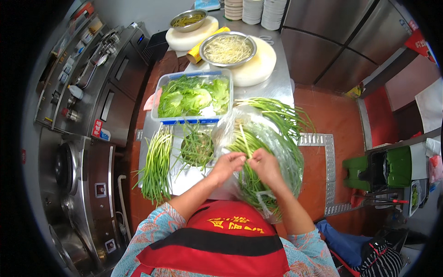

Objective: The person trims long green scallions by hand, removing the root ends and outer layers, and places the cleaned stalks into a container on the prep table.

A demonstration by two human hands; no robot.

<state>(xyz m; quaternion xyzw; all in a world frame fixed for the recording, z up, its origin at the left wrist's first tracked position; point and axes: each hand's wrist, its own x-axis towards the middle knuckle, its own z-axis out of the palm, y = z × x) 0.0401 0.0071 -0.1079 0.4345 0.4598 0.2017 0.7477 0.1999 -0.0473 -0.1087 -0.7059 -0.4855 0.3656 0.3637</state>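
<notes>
Both hands meet over a clear plastic bag (289, 164) full of long green stalks with pale ends, like scallions or garlic chives. My right hand (264, 164) pinches one pale stalk (245, 138) between thumb and fingers. Beside it, my left hand (229, 166) has thumb and fingertips brought together near the same stalk; whether it grips anything is unclear. Left of the hands is a bowl (198, 147) heaped with green trimmings. A neat bunch of the stalks (156, 162) lies at the table's left edge, and another bunch (277, 112) lies beyond the bag.
Behind stands a clear plastic tub (193, 119) of lettuce. Farther back, a steel bowl of bean sprouts (228, 50) rests on a round cutting board (261, 65), near a yellow roll (195, 53) and stacked plates (252, 12). A green bin (356, 173) stands right of the steel table.
</notes>
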